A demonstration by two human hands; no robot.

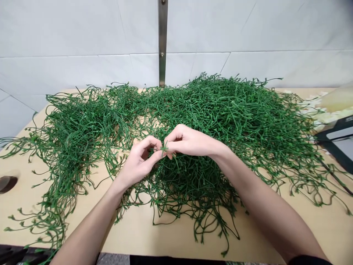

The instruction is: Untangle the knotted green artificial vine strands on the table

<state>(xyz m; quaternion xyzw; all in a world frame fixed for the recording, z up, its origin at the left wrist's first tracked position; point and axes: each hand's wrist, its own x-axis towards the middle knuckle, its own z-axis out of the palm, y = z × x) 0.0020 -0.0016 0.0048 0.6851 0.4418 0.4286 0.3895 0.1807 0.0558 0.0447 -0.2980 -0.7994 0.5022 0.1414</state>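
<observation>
My left hand (143,158) and my right hand (186,141) meet above the middle of the table, fingertips almost touching. Between their pinched fingers is the small, pointed green tip of an artificial flower stem (164,148). Both hands are closed on this piece; most of its length is hidden among the others. Beneath and behind them spreads a big tangled heap of thin green stems (234,106), many with small forked ends. A second part of the heap (74,129) curves down the left side of the table.
The heap covers much of a pale wooden table (132,235). White petals (328,116) and a dark-framed device (338,140) lie at the right edge. A round dark object (7,183) sits at the left. Behind stands a tiled wall (82,33) with a metal strip (162,40).
</observation>
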